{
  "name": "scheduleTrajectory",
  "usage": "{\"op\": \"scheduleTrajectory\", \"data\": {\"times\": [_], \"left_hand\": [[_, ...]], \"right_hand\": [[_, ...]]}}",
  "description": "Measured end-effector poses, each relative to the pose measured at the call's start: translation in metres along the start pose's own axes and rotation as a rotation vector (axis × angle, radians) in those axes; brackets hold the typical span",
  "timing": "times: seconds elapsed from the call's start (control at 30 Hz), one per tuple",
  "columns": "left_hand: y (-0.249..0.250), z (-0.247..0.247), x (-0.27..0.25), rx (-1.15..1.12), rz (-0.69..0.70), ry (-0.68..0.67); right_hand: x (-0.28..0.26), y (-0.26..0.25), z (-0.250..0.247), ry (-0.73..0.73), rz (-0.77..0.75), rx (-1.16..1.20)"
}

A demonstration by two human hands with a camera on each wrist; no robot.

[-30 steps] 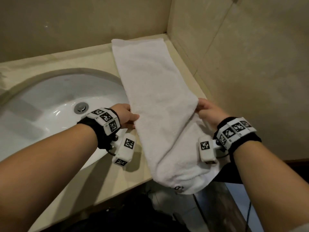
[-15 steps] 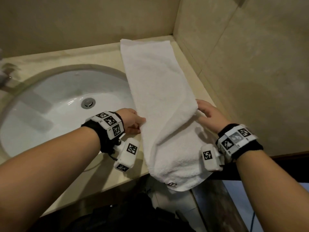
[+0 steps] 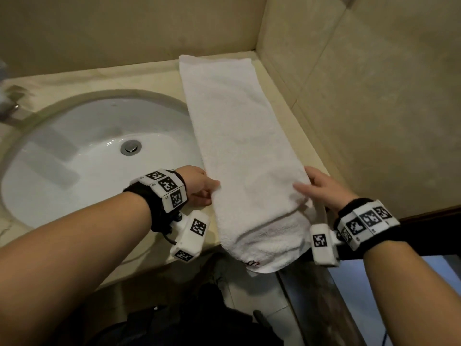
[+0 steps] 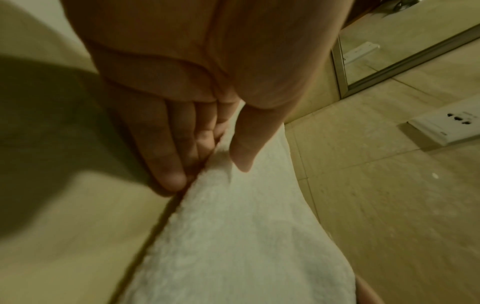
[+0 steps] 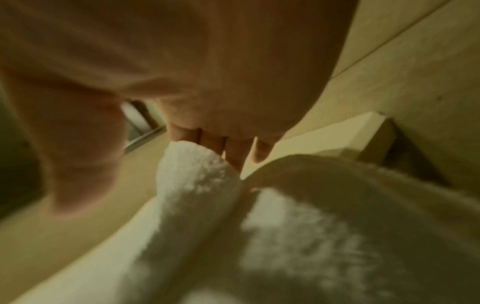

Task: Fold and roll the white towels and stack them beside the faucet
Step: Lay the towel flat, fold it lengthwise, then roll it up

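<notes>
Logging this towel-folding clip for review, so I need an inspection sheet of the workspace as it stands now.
Surface: beige counter around a white sink.
Job's things: one white towel folded long, near end overhanging the counter edge; faucet at far left.
Clutter: nothing seen.
Grippers: left hand pinches the towel's left edge; right hand holds its right edge.
Cables: short lead under left wrist camera.
Surroundings: tiled walls, corner.

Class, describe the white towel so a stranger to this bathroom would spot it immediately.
Start at the sink basin; on the beige counter to its right lies the white towel. It is a long folded strip reaching from the wall corner to the front edge, its near end hanging over.
</notes>
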State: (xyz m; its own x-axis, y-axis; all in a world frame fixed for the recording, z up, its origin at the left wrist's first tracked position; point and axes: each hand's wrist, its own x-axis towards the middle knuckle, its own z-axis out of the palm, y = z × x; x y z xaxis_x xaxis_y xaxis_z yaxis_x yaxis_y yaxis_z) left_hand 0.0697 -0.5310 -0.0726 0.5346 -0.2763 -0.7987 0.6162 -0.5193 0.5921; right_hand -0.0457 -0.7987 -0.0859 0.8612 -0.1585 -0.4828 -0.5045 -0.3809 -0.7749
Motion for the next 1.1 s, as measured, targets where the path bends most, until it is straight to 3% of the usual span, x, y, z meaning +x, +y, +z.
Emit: {"op": "scheduleTrajectory", "data": {"times": [0.1, 0.2, 0.27, 0.33, 0.43, 0.53, 0.6, 0.73, 0.9, 1.1], "left_hand": [[-0.008, 0.007, -0.006, 0.015, -0.003, -0.024], [-0.013, 0.011, -0.008, 0.006, 0.01, -0.012], [-0.017, 0.012, -0.007, -0.006, 0.02, 0.016], [-0.019, 0.012, -0.005, -0.015, 0.029, 0.051], [-0.025, 0.015, -0.005, -0.023, 0.057, 0.092], [-0.03, 0.017, -0.005, -0.038, 0.09, 0.11], [-0.032, 0.018, -0.005, -0.056, 0.104, 0.114], [-0.034, 0.018, -0.005, -0.09, 0.114, 0.133], [-0.035, 0.021, -0.011, -0.131, 0.143, 0.134], [-0.057, 0.031, -0.031, -0.116, 0.26, 0.122]], "right_hand": [[-0.003, -0.001, 0.003, 0.016, -0.103, -0.323], [-0.003, -0.003, 0.006, 0.276, -0.221, -0.471], [-0.006, -0.007, 0.005, 0.396, -0.257, -0.464], [-0.01, -0.016, 0.004, 0.452, -0.178, -0.297], [-0.026, -0.02, 0.004, 0.306, 0.071, -0.195], [-0.042, -0.001, 0.007, 0.078, 0.11, -0.378], [-0.049, 0.013, 0.012, 0.108, 0.109, -0.385], [-0.055, 0.02, 0.01, 0.395, 0.035, -0.169], [-0.046, 0.043, 0.011, 0.3, 0.161, -0.432], [-0.046, 0.056, 0.013, 0.342, 0.136, -0.361]]}}
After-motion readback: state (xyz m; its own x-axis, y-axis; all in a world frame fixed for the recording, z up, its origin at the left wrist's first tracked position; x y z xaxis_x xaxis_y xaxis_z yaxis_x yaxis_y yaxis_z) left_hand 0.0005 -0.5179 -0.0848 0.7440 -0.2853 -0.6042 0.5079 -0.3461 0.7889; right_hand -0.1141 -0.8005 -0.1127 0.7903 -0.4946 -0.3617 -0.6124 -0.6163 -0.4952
